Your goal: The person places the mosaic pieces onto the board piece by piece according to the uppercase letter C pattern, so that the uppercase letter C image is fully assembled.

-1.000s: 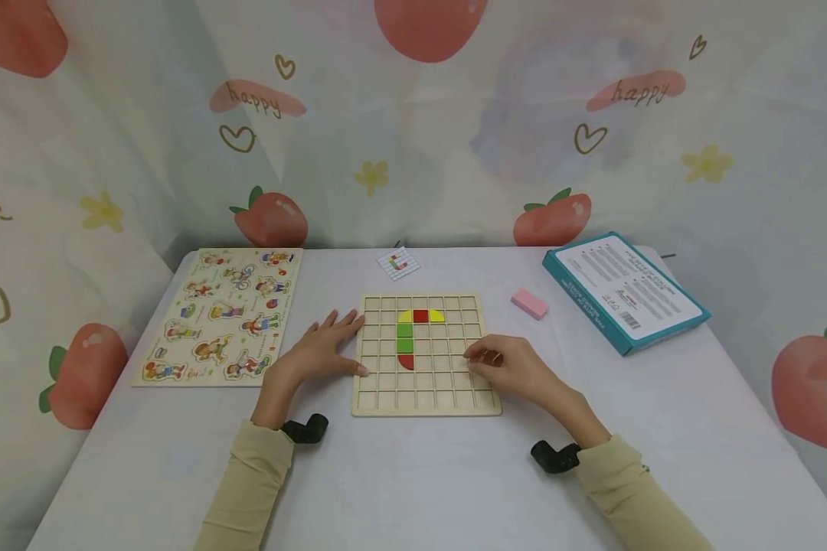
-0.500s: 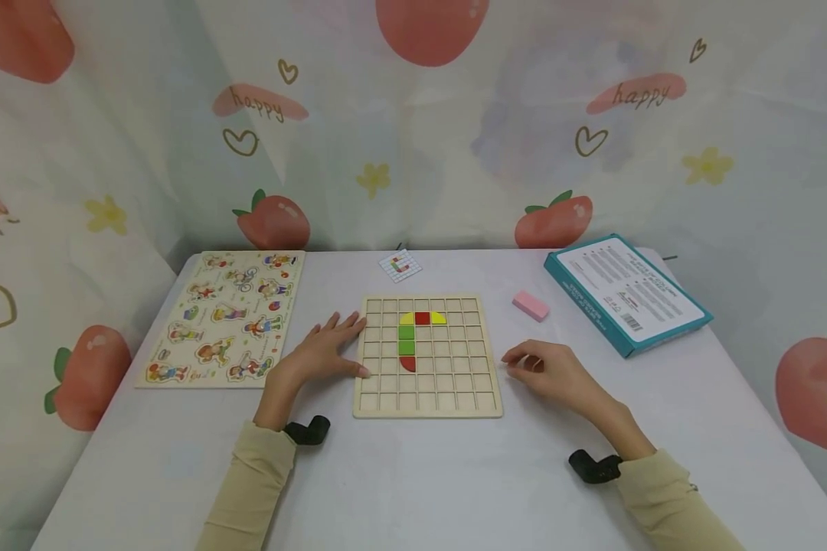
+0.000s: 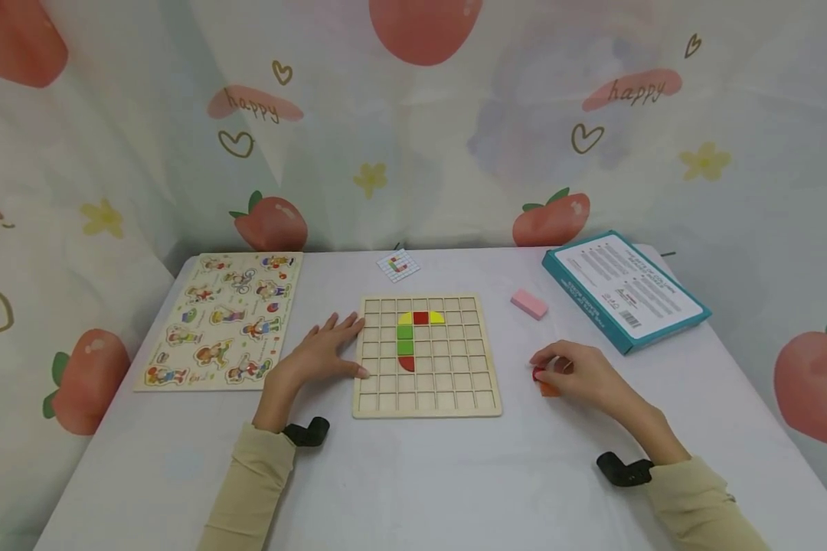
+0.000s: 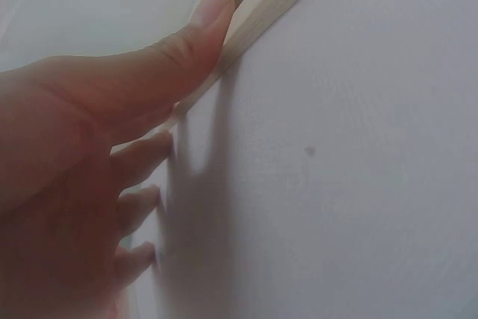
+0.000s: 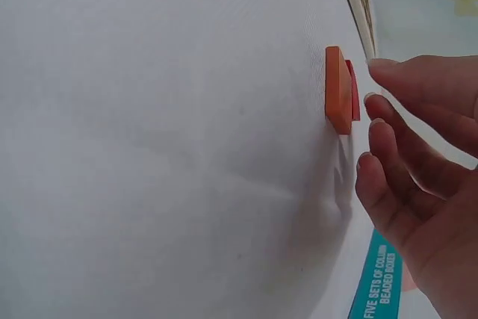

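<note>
A wooden grid board [image 3: 426,416] lies in the middle of the table in the head view. On it sit yellow rounded pieces [image 3: 437,317], a red square [image 3: 421,317], green squares [image 3: 404,340] and a red quarter-round piece [image 3: 406,363]. My left hand [image 3: 317,358], fingers spread, rests at the board's left edge, its thumb [image 4: 213,9] on the rim. Right of the board, my right hand [image 3: 589,375] bends loosely over a small red piece [image 3: 537,373] and an orange block [image 3: 550,390]. The right wrist view shows the red piece [image 5: 355,95] beside the orange block [image 5: 336,91], with fingertips just short of it.
A picture puzzle board [image 3: 230,321] lies at the left. A small pattern card [image 3: 398,264] is behind the grid board. Toward the back right are a pink block [image 3: 529,304] and a teal box [image 3: 623,295]. A patterned cloth [image 3: 413,153] hangs behind the table.
My right hand has moved right, from the grid board's right edge to the red piece and orange block, which now show by its fingers. My left hand stays at the board.
</note>
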Demonstrator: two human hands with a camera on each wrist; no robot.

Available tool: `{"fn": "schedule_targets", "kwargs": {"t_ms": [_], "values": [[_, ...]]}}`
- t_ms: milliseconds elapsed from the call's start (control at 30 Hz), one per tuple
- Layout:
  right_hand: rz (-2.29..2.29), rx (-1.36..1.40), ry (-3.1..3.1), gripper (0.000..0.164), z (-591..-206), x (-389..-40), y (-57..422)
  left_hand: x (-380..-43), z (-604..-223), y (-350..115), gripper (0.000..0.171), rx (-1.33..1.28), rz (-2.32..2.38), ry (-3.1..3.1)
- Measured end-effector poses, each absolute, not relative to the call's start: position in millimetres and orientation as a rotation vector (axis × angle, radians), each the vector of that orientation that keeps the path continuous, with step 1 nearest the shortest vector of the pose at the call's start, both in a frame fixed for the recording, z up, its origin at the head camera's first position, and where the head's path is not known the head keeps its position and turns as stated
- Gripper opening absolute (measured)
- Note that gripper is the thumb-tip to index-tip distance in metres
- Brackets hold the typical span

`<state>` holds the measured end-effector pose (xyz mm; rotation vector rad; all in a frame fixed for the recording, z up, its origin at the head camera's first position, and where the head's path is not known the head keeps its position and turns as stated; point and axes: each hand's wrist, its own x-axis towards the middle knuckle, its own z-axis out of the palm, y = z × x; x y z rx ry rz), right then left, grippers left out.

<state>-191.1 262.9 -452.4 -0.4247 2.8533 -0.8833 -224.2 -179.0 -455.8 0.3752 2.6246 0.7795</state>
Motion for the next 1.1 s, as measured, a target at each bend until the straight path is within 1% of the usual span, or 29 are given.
{"fn": "schedule_targets", "kwargs": {"t_ms": [200, 500, 900, 1000, 1100], "values": [[-0.898, -0.398, 2.818, 0.01, -452.8, -185.0, 276.6, -223.9, -455.7, -178.0, 0.099, 0.377, 0.789, 2.626], [-0.887, -0.433, 2.753, 0.024, -455.0, -180.4, 282.2, -223.7, -457.6, -179.0, 0.1, 0.378, 0.794, 2.626], [-0.896, -0.482, 2.779, 0.025, -456.8, -181.1, 275.1, -222.4, -456.5, -180.0, 0.099, 0.374, 0.804, 2.622], [-0.913, -0.522, 2.805, 0.023, -456.0, -180.7, 273.7, -222.6, -456.0, -180.4, 0.099, 0.383, 0.807, 2.626], [-0.909, -0.555, 2.834, 0.018, -455.4, -181.1, 271.2, -222.7, -456.1, -180.4, 0.099, 0.392, 0.797, 2.632]]}}
